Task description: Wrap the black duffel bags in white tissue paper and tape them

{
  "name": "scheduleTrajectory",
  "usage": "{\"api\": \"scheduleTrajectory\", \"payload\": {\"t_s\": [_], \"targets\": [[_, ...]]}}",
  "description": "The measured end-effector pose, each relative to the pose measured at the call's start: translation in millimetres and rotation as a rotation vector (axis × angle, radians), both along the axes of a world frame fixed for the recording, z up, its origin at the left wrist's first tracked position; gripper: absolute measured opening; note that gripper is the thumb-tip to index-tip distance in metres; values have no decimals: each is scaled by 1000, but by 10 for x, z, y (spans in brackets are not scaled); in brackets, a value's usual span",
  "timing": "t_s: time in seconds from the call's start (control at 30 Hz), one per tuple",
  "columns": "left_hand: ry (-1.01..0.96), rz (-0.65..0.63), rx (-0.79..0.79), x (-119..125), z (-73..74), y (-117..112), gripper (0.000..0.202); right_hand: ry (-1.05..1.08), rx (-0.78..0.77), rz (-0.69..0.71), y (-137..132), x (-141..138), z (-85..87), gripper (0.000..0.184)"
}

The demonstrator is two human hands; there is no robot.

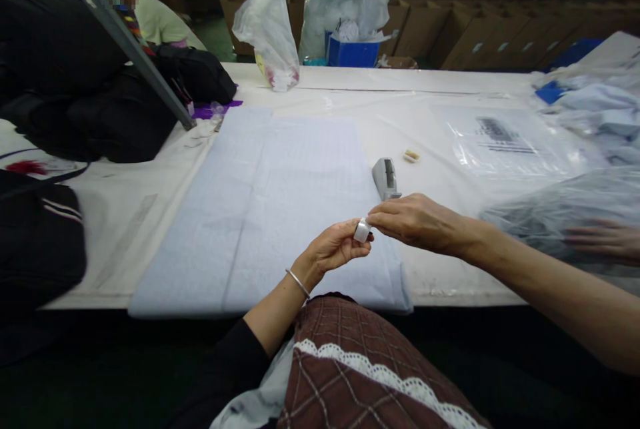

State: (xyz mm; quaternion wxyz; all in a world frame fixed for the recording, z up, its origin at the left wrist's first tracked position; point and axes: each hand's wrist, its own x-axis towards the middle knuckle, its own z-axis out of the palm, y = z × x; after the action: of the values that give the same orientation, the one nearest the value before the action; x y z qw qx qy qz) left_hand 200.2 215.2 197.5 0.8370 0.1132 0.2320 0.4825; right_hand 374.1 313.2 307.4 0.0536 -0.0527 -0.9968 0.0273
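My left hand (334,247) is closed around a small white roll of tape (362,229), held just above the near edge of a pale blue folded cloth (270,202). My right hand (413,219) pinches the same roll from the right with thumb and fingertips. Both hands meet over the table's front edge. A grey handheld tool (385,178) lies on the table just behind my hands. A silver bangle (298,282) sits on my left wrist.
Clear plastic bags (505,139) with printed labels lie at the right. Another person's hand (603,241) rests on a bagged garment at far right. Dark garments (90,95) pile at the left, behind them a seated person. A white bag (270,32) and cardboard boxes stand at the back.
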Motion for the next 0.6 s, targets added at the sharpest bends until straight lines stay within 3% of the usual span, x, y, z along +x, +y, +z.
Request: {"api": "scheduleTrajectory", "payload": {"t_s": [0.13, 0.43, 0.5, 0.6], "targets": [[-53, 1, -65, 27, -40, -16, 15, -83, 114, 60, -39, -2, -39, 22], [128, 17, 194, 4, -39, -52, 47, 126, 213, -217, -187, -41, -314, 23], [163, -30, 246, 44, 13, -88, 57, 220, 160, -340, -121, -20, -308, 21], [185, -11, 258, 82, 83, -102, 60, 352, -80, -474, -31, 38, -221, 15]]}}
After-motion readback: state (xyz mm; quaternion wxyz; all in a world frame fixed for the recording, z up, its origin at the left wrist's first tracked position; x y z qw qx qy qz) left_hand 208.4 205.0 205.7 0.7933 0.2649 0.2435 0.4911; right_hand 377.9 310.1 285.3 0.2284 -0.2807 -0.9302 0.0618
